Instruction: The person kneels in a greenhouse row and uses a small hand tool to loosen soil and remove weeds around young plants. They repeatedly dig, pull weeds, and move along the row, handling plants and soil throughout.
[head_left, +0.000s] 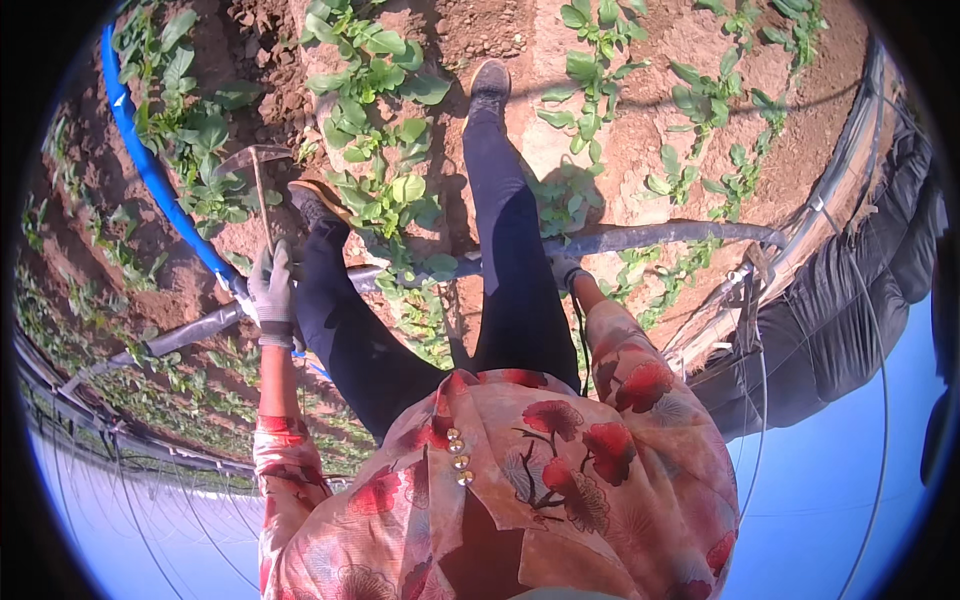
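My left hand (271, 289), in a grey knit glove, is closed around the lower end of a thin wooden handle. The handle belongs to a small hand hoe (262, 191) with a wide, curved metal blade, which is up beside my left shoe (319, 201), over the soil. My right hand (564, 271), also in a grey glove, is beside my right thigh and partly hidden by it; whether it holds anything does not show. Leafy green plants (371, 135) grow in a row between my feet.
A dark pipe (637, 237) crosses the rows near my legs, and a blue hose (154, 161) curves along the left. More plant rows (705, 97) grow at the right. Black sheeting (840, 307) lies bunched along the right edge, near a metal bracket (748, 300) and thin wires.
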